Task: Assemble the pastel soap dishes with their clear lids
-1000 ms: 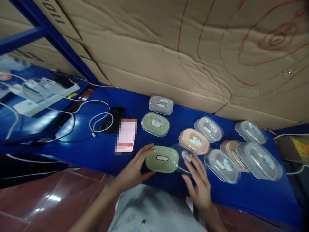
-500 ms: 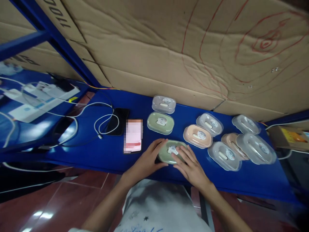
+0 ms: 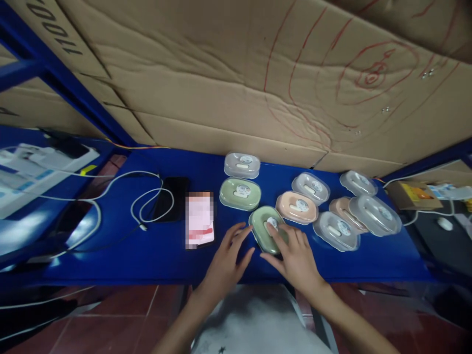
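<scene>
Blue bench. Left of left hand: lit phone, dark phone under cable. Under right hand: green lidded box. Beyond hands: second green box, far grey box. Right of hands: two peach boxes, four grey boxes.

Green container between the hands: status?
Right hand on lidded green container. Left hand open at its left edge, contact unclear. Nearest peach container close behind, rightward.

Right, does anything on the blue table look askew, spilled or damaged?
Nothing looks spilled or damaged. The front green box, under the right hand, sits askew to the rear green box. Towards the right, a grey box overlaps a peach box, looking crowded; whether resting on it is unclear.
</scene>
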### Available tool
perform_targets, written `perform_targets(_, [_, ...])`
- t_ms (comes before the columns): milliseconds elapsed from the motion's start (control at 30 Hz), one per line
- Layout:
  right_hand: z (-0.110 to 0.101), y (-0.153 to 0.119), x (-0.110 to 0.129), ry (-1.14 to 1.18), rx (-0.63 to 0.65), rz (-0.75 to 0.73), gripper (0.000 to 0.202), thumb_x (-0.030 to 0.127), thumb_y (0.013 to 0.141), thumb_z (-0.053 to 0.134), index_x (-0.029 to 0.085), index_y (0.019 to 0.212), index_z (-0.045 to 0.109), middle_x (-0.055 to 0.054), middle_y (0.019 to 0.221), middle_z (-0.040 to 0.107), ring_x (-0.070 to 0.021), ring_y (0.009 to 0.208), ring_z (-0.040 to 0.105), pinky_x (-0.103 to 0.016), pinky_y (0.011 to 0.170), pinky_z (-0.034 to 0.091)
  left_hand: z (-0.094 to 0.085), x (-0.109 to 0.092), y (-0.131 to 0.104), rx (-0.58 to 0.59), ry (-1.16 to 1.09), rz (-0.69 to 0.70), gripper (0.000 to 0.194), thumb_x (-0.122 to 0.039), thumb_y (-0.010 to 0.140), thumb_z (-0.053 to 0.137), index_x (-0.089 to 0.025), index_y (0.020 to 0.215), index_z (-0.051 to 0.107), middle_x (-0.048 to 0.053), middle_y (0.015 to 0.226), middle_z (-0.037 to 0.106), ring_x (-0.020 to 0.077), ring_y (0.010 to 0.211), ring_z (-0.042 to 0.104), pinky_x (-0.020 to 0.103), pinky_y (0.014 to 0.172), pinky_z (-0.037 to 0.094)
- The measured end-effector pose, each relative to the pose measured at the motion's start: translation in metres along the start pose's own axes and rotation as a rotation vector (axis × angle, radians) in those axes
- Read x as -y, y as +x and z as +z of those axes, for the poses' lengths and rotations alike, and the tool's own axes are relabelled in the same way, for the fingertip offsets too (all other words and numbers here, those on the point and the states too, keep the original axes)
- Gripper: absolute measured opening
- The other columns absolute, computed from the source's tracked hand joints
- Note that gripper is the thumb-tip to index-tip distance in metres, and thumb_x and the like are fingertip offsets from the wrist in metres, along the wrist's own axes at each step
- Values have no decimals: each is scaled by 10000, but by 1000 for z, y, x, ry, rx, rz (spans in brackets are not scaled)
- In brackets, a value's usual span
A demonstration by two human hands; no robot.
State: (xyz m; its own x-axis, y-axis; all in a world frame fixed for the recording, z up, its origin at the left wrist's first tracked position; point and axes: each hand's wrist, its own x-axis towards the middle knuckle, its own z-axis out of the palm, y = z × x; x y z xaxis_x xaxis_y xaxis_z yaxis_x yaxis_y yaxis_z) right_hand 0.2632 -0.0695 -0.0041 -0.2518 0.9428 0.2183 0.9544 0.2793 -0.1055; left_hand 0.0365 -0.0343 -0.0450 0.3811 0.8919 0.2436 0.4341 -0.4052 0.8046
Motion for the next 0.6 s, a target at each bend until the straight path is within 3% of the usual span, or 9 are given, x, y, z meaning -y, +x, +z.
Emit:
perform_targets(133, [1, -11, 16, 160, -53, -1, 605, 372, 1067, 598, 272, 1641, 436, -158, 1458, 617, -334, 1289, 619, -519, 1040, 615, 10, -6, 3, 109, -140, -38, 591, -274, 1121, 480, -364, 1663, 265, 118, 1743, 302, 304, 1593, 398, 556, 1258, 460])
perform_targets(233, [13, -4, 14, 191, -100, 10, 530, 215, 1070, 543, 322, 1587, 512, -123, 1344, 675, -315, 1264, 649, -497, 1027, 631, 16, -10, 7, 81, -137, -63, 590, -262, 1127, 449, -364, 1671, 243, 106, 1787, 205, 313, 1652, 269, 612, 1296, 377])
perform_targets(300, [23, 9, 9, 181, -126, 51, 607, 166, 1065, 512, 324, 1646, 439, -133, 1346, 683, -322, 1272, 658, -516, 1036, 627, 18, -12, 10, 34, -106, -68, 543, -258, 1123, 459, -362, 1636, 317, 105, 1765, 241, 305, 1639, 302, 615, 1297, 371])
perform_targets(400, [23, 30, 0, 181, -134, 58, 733, 132, 1061, 467, 283, 1737, 227, -164, 1558, 577, -340, 1451, 559, -560, 1144, 561, 17, -15, 13, 21, -67, -32, 490, -246, 1114, 478, -351, 1585, 394, 114, 1690, 356, 288, 1581, 411, 581, 1280, 415])
perform_targets(500, [-10, 40, -27, 190, -90, 0, 673, 202, 1086, 464, 257, 1726, 264, -125, 1671, 477, -308, 1554, 455, -549, 1228, 490, 14, -15, 12, 71, -25, -10, 476, -241, 1106, 496, -342, 1567, 429, 107, 1633, 443, 274, 1520, 499, 517, 1243, 484])
perform_targets(600, [-63, 43, -99, 115, -75, 49, 489, 287, 1097, 452, 273, 1578, 537, -90, 1578, 594, -305, 1463, 567, -567, 1209, 496, 12, -13, 8, 167, 30, 24, 457, -252, 1102, 517, -336, 1549, 476, 91, 1623, 481, 266, 1485, 543, 482, 1216, 521])
